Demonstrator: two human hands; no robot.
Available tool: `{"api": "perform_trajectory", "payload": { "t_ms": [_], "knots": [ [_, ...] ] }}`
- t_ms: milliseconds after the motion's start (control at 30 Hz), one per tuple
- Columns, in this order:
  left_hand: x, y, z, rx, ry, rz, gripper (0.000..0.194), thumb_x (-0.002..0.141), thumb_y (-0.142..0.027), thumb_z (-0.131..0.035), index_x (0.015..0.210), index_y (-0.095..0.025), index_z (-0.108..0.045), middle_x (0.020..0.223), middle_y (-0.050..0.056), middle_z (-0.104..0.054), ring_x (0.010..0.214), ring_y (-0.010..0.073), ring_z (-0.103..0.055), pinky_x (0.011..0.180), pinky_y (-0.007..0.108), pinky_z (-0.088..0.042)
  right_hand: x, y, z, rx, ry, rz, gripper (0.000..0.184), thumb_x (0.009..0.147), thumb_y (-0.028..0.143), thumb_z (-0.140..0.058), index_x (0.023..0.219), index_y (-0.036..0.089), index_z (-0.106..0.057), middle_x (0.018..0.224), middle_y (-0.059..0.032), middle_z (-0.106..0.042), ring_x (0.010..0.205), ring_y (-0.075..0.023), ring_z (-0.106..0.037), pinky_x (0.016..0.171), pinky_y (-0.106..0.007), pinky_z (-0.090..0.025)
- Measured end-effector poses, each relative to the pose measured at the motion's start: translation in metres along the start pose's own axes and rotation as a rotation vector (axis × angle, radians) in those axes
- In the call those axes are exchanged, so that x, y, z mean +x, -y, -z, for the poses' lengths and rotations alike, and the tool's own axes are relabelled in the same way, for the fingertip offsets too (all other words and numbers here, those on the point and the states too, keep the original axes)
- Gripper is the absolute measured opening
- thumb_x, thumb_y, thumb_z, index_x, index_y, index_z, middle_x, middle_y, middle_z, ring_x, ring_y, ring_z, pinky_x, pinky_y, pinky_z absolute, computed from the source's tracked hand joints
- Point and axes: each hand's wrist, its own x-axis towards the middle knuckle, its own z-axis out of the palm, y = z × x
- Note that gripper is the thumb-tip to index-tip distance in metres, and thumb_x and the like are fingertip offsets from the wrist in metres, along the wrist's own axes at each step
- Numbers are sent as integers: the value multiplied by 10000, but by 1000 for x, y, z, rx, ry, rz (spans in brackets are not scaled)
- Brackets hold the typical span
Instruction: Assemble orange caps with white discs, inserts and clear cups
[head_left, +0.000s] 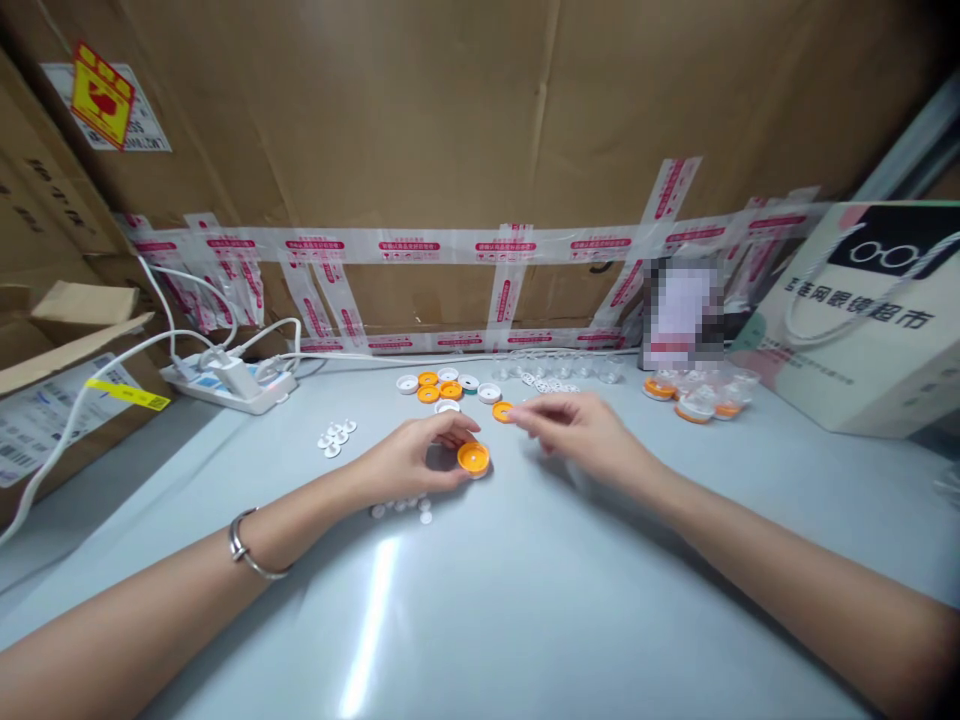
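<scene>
My left hand (431, 455) curves around an orange round cap (473, 458), thumb at its lower side and fingers above. A small light spot shows at the middle of this cap. My right hand (574, 430) has thumb and forefinger pinched at the right edge of a smaller-looking orange ring (501, 411). Just beyond my left fingers lies a white ring (447, 407), partly covered by them. Further back sit orange rings (428, 394) and white rings (489, 392) in a loose group. Small white discs (426, 517) lie below my left wrist, partly hidden.
White stemmed pieces (337, 437) lie at left. Behind are white perforated discs (551, 385) and clear cups (607, 370). Capped clear pieces (697, 405) cluster at right by a paper bag (855, 330). A power strip (232, 385) with cables and an open carton (67, 400) stand left.
</scene>
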Motion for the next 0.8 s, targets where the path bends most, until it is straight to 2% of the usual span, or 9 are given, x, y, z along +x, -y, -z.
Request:
{"api": "perform_trajectory", "payload": {
  "t_ms": [67,133,200,267,367,467,600,700,800],
  "knots": [
    [-1,-1,0,0,5,2,427,731,-194,-620,1138,-184,-489,1058,76,-613,955,164,-589,903,355,-460,9,-1,24,2,-166,20,355,730,502,-580,750,164,-685,511,18,-521,454,-89,-421,453,-224,-321],
    [-1,-2,1,14,-2,12,444,715,-234,-651,1131,-185,-504,1074,79,-609,958,171,-588,895,354,-467,20,-11,48,-43,-254,26,337,742,481,-573,789,163,-676,592,-5,-580,498,-100,-470,495,-234,-366],
    [-2,-2,2,45,-38,26,421,716,-286,-662,1103,-183,-532,1094,83,-600,972,182,-583,883,351,-473,33,-29,69,-223,-252,-2,287,735,420,-593,854,175,-682,697,-34,-652,583,-135,-546,568,-258,-415],
    [-2,-3,3,79,-106,37,353,752,-322,-632,1067,-182,-557,1094,81,-602,971,184,-581,873,349,-474,42,-48,86,-450,-250,29,233,751,336,-567,867,177,-692,826,-59,-688,722,-180,-599,674,-290,-440],
    [-2,-2,4,114,-216,48,247,815,-332,-559,1008,-180,-586,1047,72,-629,935,175,-592,851,338,-476,50,-68,100,-530,-264,21,210,745,268,-548,823,144,-699,864,-102,-690,788,-228,-605,734,-347,-437],
    [-1,-1,2,148,-276,32,202,843,-320,-524,966,-180,-602,1002,66,-645,923,176,-595,842,328,-470,50,-74,99,-539,-216,34,230,752,293,-545,846,151,-700,873,-106,-685,787,-228,-603,730,-347,-448],
    [-1,1,1,179,-278,-33,173,856,-286,-506,944,-178,-609,975,57,-644,918,169,-590,842,302,-457,50,-75,77,-544,-103,143,297,768,318,-545,1006,196,-674,976,-75,-626,823,-190,-582,770,-303,-449],
    [-1,1,1,187,-252,-82,164,862,-261,-494,940,-175,-610,971,57,-642,922,166,-585,852,296,-449,50,-74,63,-586,-32,236,351,805,329,-504,1122,233,-622,963,-62,-555,847,-179,-567,804,-297,-440],
    [-1,2,1,193,-243,-112,162,865,-248,-482,926,-173,-612,958,61,-643,918,168,-586,854,304,-449,48,-69,61,-616,22,243,331,812,375,-499,1067,233,-655,950,-65,-525,884,-193,-556,823,-309,-430]
  ]
}}
